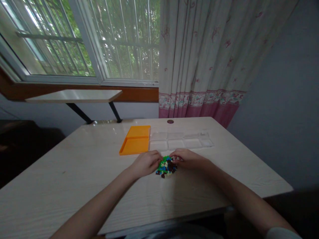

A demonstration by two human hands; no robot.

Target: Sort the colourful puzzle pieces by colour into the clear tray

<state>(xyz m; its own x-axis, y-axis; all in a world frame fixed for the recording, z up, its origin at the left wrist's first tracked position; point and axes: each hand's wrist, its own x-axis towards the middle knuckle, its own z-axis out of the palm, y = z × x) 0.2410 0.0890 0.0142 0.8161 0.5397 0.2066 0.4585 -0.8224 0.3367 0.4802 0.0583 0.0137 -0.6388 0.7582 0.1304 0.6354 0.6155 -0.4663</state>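
Observation:
A small heap of coloured pieces (pixel 165 167) in green, blue, brown and cream lies on the light wooden table. At its left edge is my left hand (pixel 147 163), fingers curled in and touching the pieces. My right hand (pixel 187 158) rests at the heap's upper right, with its fingers bent together against it. Whatever either hand pinches is too small to make out. Beyond my hands stand a clear compartment tray (pixel 183 143) and, joining it on the left, an orange tray (pixel 136 145) with two sections.
A raised shelf (pixel 74 96) on dark legs stands at the table's back left. A round cable hole (pixel 170 121) sits near the back edge. Behind are a barred window and a flowered curtain (pixel 199 66). The table (pixel 74 186) ends close in front of me.

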